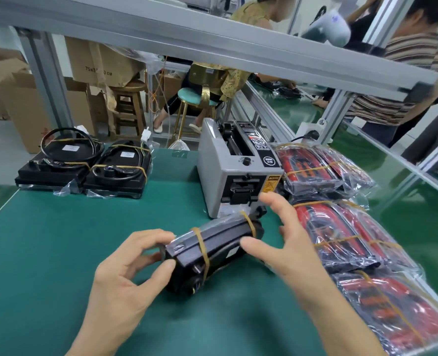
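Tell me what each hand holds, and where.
Left hand pinches the black bundle at its near end; right hand, fingers spread, only touches its side.

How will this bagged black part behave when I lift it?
The black part probably stays stiff; it looks like hard plastic. Its glossy bag may slip when gripped. The rubber bands likely keep it bundled.

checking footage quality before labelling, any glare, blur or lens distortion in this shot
Head view: wide-angle distortion bows the aluminium beam; glare streaks the bagged red packs; the right hand and the black wrapped part look slightly soft; lighting is even, with a faint shadow on the green mat under the left hand.
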`<state>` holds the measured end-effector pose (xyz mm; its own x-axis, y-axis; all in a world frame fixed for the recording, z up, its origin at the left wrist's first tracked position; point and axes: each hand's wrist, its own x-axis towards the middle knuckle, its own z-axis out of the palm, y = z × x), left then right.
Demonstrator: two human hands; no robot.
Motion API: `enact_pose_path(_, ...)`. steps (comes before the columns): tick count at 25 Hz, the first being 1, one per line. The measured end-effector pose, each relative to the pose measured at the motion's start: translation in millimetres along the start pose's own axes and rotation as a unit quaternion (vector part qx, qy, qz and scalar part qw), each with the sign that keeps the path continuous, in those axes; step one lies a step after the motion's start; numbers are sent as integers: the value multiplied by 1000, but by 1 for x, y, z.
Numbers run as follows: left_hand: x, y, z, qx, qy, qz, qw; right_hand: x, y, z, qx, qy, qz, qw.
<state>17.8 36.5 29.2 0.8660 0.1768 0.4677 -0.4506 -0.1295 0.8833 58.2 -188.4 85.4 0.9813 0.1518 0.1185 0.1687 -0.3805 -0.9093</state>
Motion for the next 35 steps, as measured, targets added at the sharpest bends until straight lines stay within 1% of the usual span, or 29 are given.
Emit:
enact_pose_path(2,1,1,-1,35,-24,28,999,9,27,-21,-12,-82,65,994)
enact_pose_path(3,1,1,-2,59,-34,43,997,15,37,-21,6,-129,83,988)
enact_pose_path(4,0,0,-3,71,-36,48,996,20,45,-18,33,-161,87,983)
enact_pose_path(5,0,0,-5,77,-30,40,996,23,51,-13,56,-170,82,980)
enact_pose_path(7,1,2,-13,87,-8,3,996,25,55,-7,86,-141,54,985)
enact_pose_path(8,4,6,-16,112,9,-6,994,25,53,-8,90,-115,35,989)
enact_pose_path(10,15,25,-15,179,27,29,983,27,46,-14,61,-66,-12,996)
enact_pose_path(11,23,36,-10,199,14,48,979,28,41,-17,44,-55,-36,997)
enact_pose_path(12,31,46,-2,211,-15,53,976,29,37,-18,41,-54,-55,996)
enact_pose_path(13,38,55,8,223,-53,42,972,28,33,-16,51,-58,-63,995)
enact_pose_path(14,44,63,17,243,-92,28,965,27,31,-12,72,-63,-63,993)
enact_pose_path(16,55,73,29,303,-161,3,939,21,31,1,125,-75,-51,988)
enact_pose_path(18,62,74,30,326,-216,-24,920,14,36,13,143,-91,-23,985)
enact_pose_path(20,63,69,27,290,-234,-68,925,10,39,14,136,-135,7,981)
enact_pose_path(22,63,62,26,259,-234,-103,931,11,36,6,102,-189,32,976)
enact_pose_path(23,63,60,26,251,-238,-113,931,12,33,1,69,-193,35,978)
enact_pose_path(25,66,59,26,230,-266,-140,926,17,22,-10,4,-180,7,984)
enact_pose_path(27,70,60,27,229,-289,-145,918,25,8,-16,-19,-193,-18,981)
enact_pose_path(28,70,59,29,248,-285,-132,916,28,4,-17,-30,-193,-19,981)
enact_pose_path(30,69,57,35,320,-252,-69,911,31,2,-17,-43,-171,-18,984)
enact_pose_path(31,66,58,39,368,-236,-23,899,32,2,-16,-53,-158,-25,986)
enact_pose_path(32,63,59,42,417,-226,29,880,31,3,-15,-58,-146,-32,987)
enact_pose_path(33,60,59,43,455,-232,81,856,29,4,-13,-55,-132,-33,989)
enact_pose_path(35,59,61,39,480,-250,166,824,26,7,-10,-33,-103,-30,994)
